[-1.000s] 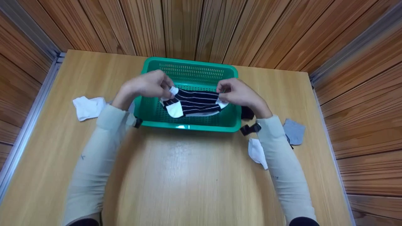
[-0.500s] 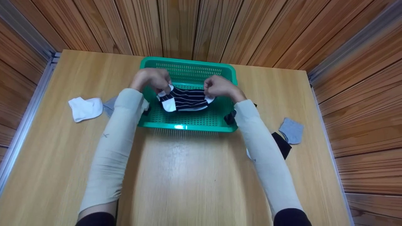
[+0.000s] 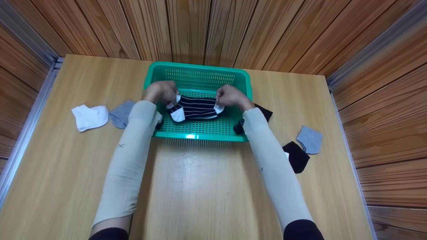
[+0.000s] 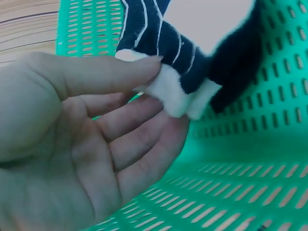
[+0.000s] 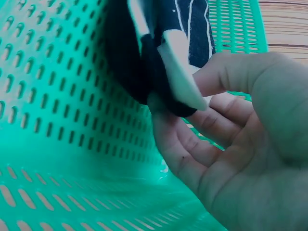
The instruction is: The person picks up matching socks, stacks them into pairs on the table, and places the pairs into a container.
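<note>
A dark sock (image 3: 199, 107) with thin white stripes and white patches stretches between both hands inside the green basket (image 3: 206, 136). At its left end, my left hand (image 3: 162, 91) pinches the white edge between thumb and fingers. My right hand (image 3: 231, 96) pinches the white patch at the other end. The left wrist view shows the thumb on top of the white fabric (image 4: 168, 89), fingers beneath. In the right wrist view, layered dark and white fabric (image 5: 180, 72) lies between thumb and fingers, the basket's slotted wall (image 5: 48, 86) behind it.
To the left lie a white sock (image 3: 90, 117) and a grey one (image 3: 120, 114). On the right are a grey sock (image 3: 309, 139), a black one (image 3: 297, 157) and another black piece (image 3: 265, 112) beside the basket. Wood-panelled walls (image 3: 190, 30) enclose the table (image 3: 196, 193).
Both hands have shifted left and forward with the striped sock, then slightly back toward the person over the last half second. Both keep their pinch on it.
</note>
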Tool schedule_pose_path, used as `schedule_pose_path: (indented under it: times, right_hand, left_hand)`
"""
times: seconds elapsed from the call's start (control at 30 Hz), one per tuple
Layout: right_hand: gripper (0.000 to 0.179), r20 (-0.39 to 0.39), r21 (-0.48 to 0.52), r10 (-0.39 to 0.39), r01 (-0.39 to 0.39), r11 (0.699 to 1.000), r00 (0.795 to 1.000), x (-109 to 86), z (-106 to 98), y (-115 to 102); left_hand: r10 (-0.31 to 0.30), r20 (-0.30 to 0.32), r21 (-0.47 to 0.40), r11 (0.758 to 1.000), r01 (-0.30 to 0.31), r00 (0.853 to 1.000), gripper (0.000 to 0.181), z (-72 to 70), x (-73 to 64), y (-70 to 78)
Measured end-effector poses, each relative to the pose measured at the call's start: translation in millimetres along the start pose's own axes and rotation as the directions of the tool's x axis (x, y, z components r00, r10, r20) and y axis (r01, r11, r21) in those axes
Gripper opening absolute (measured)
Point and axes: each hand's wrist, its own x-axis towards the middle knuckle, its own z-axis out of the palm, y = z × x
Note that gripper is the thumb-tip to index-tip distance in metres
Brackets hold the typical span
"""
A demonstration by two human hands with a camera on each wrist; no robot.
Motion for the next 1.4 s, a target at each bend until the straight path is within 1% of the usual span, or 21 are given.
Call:
schedule_pose_path:
  times: [0.1,0.23,0.27,0.33,0.4,0.47,0.53,0.63,0.77,0.87,1.03,1.13,1.2,1.3,1.4]
  right_hand:
    - [0.006,0.004,0.017,0.053,-0.053,0.998,0.999,1.3,2.2,1.5]
    - [0.014,-0.005,0.028,0.083,-0.083,0.996,0.997,2.0,4.5,2.2]
    - [0.015,-0.007,0.03,0.087,-0.086,0.996,0.996,2.0,4.9,2.3]
    - [0.016,-0.008,0.031,0.096,-0.095,0.995,0.995,1.6,5.2,2.4]
    - [0.014,-0.006,0.026,0.105,-0.105,0.994,0.994,0.7,5.0,2.8]
    - [0.013,-0.003,0.021,0.114,-0.114,0.993,0.993,-0.4,4.0,2.7]
    - [0.014,0.001,0.017,0.117,-0.117,0.993,0.993,-1.5,2.7,2.7]
    - [0.017,0.009,0.01,0.115,-0.115,0.993,0.993,-2.5,1.4,2.8]
    - [0.02,0.012,0.0,0.105,-0.105,0.994,0.994,-4.6,0.2,0.8]
    - [0.022,0.004,-0.006,0.078,-0.078,0.997,0.997,-6.8,-1.9,-2.9]
    - [0.024,-0.017,-0.022,0.032,-0.032,0.999,0.999,-12.3,-8.0,-6.7]
    - [0.024,-0.027,-0.038,0.008,-0.009,0.999,1.0,-16.8,-13.1,-8.2]
    - [0.025,-0.027,-0.053,-0.003,0.002,0.999,1.0,-20.6,-16.1,-9.2]
    - [0.028,-0.043,-0.082,-0.035,0.031,0.996,0.998,-27.3,-20.4,-10.7]
    - [0.029,-0.078,-0.136,-0.096,0.085,0.987,0.992,-35.1,-24.3,-12.3]
  left_hand:
    - [-0.049,-0.039,0.027,0.998,0.05,0.998,0.007,4.2,2.2,2.0]
    - [-0.078,-0.053,0.06,0.995,0.081,0.996,0.005,6.2,6.3,5.9]
    - [-0.084,-0.055,0.059,0.994,0.087,0.995,0.009,6.3,7.2,6.8]
    - [-0.102,-0.059,0.047,0.993,0.105,0.993,0.024,6.8,8.0,8.9]
    - [-0.123,-0.065,0.011,0.992,0.124,0.99,0.04,8.0,8.9,10.7]
    - [-0.127,-0.074,-0.009,0.992,0.127,0.989,0.047,9.2,8.7,12.2]
    - [-0.121,-0.087,-0.012,0.993,0.12,0.989,0.047,10.6,8.2,13.2]
    - [-0.102,-0.115,0.005,0.995,0.103,0.988,0.04,12.0,7.2,14.0]
    - [-0.099,-0.144,-0.001,0.995,0.1,0.985,0.033,12.7,4.0,14.0]
    - [-0.101,-0.163,-0.01,0.995,0.101,0.981,0.036,11.7,-1.3,14.4]
    - [-0.072,-0.213,-0.014,0.997,0.071,0.974,0.041,8.2,-14.0,17.3]
    - [-0.043,-0.257,0.0,0.999,0.045,0.966,0.042,4.9,-22.2,20.7]
    - [-0.02,-0.286,0.03,0.999,0.03,0.958,0.039,3.2,-26.8,23.3]
    - [0.03,-0.334,0.11,0.994,0.008,0.942,0.028,2.1,-33.5,27.4]
    - [0.079,-0.378,0.171,0.985,-0.015,0.923,0.014,2.7,-42.1,30.3]
